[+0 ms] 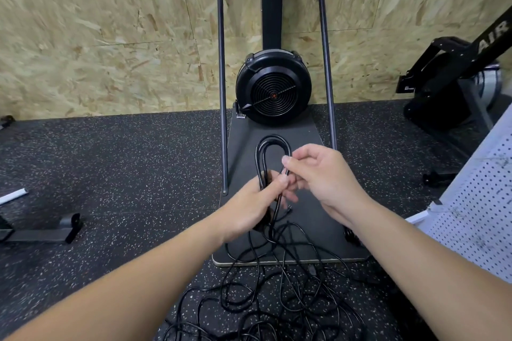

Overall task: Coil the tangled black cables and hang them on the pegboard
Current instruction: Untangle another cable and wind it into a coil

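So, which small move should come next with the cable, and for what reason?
Probably the right hand should draw up more slack and lay another loop into the left hand. The coil has only a few turns, while most of the cable lies tangled on the floor.

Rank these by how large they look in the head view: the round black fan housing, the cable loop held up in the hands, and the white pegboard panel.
1. white pegboard panel, though cut off by the frame edge
2. round black fan housing
3. cable loop, nearest the camera yet smallest
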`<action>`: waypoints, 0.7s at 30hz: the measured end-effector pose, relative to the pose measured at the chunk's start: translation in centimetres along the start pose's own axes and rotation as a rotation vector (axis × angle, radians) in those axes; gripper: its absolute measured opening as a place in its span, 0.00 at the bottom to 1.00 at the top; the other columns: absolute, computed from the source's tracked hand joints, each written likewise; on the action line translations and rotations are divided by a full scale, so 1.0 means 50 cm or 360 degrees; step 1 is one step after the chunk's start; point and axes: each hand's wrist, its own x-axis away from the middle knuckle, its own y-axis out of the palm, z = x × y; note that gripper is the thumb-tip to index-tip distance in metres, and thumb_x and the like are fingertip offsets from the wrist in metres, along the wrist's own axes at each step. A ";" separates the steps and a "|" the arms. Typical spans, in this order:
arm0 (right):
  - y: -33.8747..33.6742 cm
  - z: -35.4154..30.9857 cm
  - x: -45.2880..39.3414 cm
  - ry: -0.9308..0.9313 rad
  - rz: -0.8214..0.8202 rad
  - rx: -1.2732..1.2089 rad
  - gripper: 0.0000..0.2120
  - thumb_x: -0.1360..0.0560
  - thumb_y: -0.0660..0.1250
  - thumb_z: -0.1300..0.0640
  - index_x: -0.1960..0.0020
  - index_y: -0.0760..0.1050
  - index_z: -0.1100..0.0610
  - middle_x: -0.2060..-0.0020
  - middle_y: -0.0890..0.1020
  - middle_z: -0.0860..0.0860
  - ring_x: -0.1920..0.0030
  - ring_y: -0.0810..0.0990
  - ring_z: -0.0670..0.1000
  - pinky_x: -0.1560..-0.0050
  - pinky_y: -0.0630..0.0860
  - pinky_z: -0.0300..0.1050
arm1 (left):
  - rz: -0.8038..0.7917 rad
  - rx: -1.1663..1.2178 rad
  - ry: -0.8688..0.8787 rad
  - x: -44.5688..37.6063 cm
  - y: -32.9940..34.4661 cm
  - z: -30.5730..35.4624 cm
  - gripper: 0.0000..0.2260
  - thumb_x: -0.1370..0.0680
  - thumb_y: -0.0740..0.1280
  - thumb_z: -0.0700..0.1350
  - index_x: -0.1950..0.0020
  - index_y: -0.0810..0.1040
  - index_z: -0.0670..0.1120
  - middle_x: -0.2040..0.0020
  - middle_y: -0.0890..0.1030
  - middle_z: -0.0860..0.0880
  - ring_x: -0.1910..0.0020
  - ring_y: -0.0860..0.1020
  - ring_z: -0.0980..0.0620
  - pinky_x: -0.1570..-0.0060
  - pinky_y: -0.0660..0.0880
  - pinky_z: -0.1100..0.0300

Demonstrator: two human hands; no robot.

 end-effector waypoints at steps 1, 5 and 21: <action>0.001 0.003 0.002 0.0021 0.0016 0.0000 0.12 0.20 0.78 0.60 0.47 0.79 0.68 0.60 0.86 0.67 0.66 0.83 0.61 0.62 0.82 0.58 | 0.0012 0.0023 0.0029 0.000 0.012 0.002 0.17 0.10 0.62 0.54 0.37 0.80 0.40 0.47 0.87 0.46 0.50 0.82 0.50 0.39 0.79 0.53; -0.011 0.003 0.002 -0.0101 0.0167 0.0394 0.11 0.23 0.81 0.54 0.55 0.82 0.59 0.64 0.88 0.56 0.66 0.85 0.60 0.62 0.85 0.58 | 0.0118 0.0233 -0.0044 -0.007 0.030 0.005 0.13 0.11 0.66 0.46 0.36 0.76 0.36 0.55 0.82 0.47 0.54 0.82 0.49 0.51 0.80 0.61; -0.026 0.105 0.019 0.0464 -0.0980 0.1131 0.14 0.21 0.75 0.62 0.36 0.83 0.53 0.43 0.88 0.53 0.46 0.85 0.48 0.39 0.80 0.48 | 0.0345 0.0931 0.0074 -0.036 -0.033 0.042 0.06 0.12 0.64 0.38 0.46 0.69 0.46 0.61 0.75 0.45 0.67 0.70 0.49 0.66 0.70 0.57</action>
